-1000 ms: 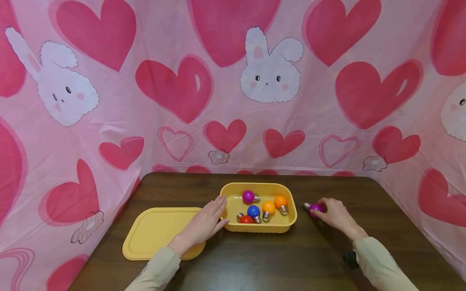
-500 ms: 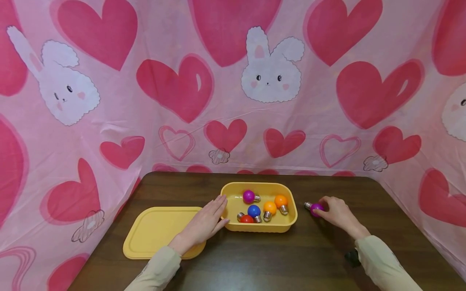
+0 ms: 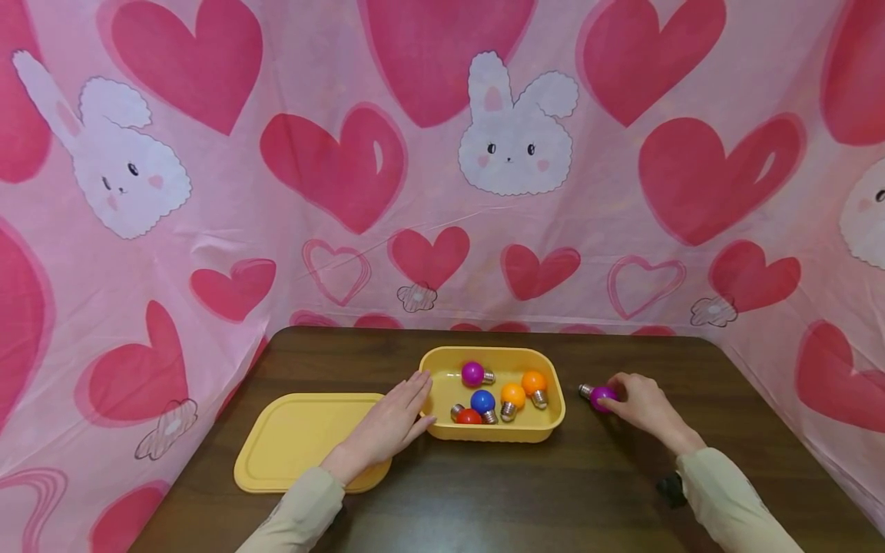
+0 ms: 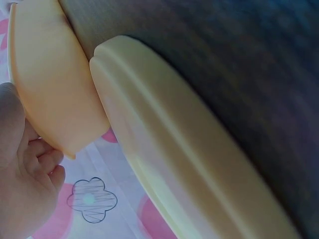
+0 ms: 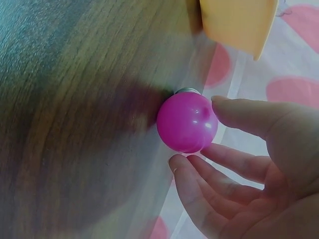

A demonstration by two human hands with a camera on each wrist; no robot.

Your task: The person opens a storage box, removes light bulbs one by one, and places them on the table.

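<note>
A yellow box (image 3: 492, 434) stands open in the middle of the table, holding several small light bulbs. Inside are a purple bulb (image 3: 473, 374), a blue bulb (image 3: 482, 401), a red bulb (image 3: 469, 416) and two orange bulbs. With straight fingers, my left hand (image 3: 382, 422) rests at the box's left end. Right of the box, another purple light bulb (image 3: 603, 398) lies on the table, its metal base toward the box. My right hand (image 3: 648, 411) pinches its round glass between thumb and fingers. The right wrist view shows the thumb (image 5: 239, 114) against the bulb.
A yellow lid (image 3: 304, 442) lies flat on the dark wooden table (image 3: 512, 499), partly under my left forearm. Behind the table hangs a pink cloth (image 3: 442, 200) with hearts and rabbits, which also closes in both sides.
</note>
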